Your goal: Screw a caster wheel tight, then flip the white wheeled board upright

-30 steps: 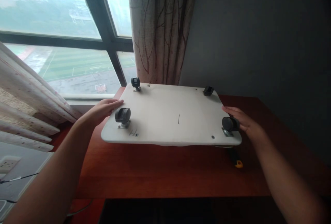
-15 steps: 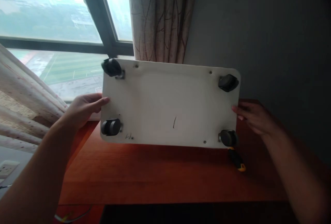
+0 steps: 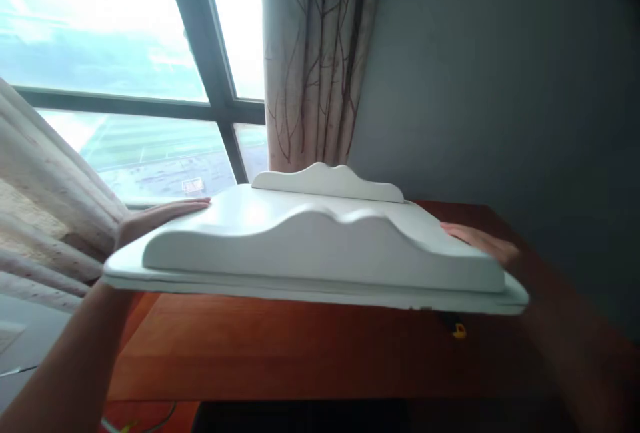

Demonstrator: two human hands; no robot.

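Note:
Between my two hands a white board [image 3: 225, 213] is held up above the table, its upper face towards me. Two wavy-edged rails stand on it: a near rail [image 3: 320, 250] along the front edge and a far rail [image 3: 327, 181] at the back. My left hand [image 3: 163, 214] grips the left side, its fingers over the edge. On the right side my right hand [image 3: 480, 241] holds the other end, partly hidden by the board. The casters on the underside are out of sight.
Below the board lies a reddish-brown wooden table [image 3: 280, 353]. A black and yellow tool handle [image 3: 457, 330] shows on it at right, mostly covered. Behind are a window [image 3: 150, 153], a patterned curtain [image 3: 320, 86] and a grey wall [image 3: 475, 86].
The board has turned over from its caster side to its railed upper side and now lies nearly level. Both hands have kept hold of its ends.

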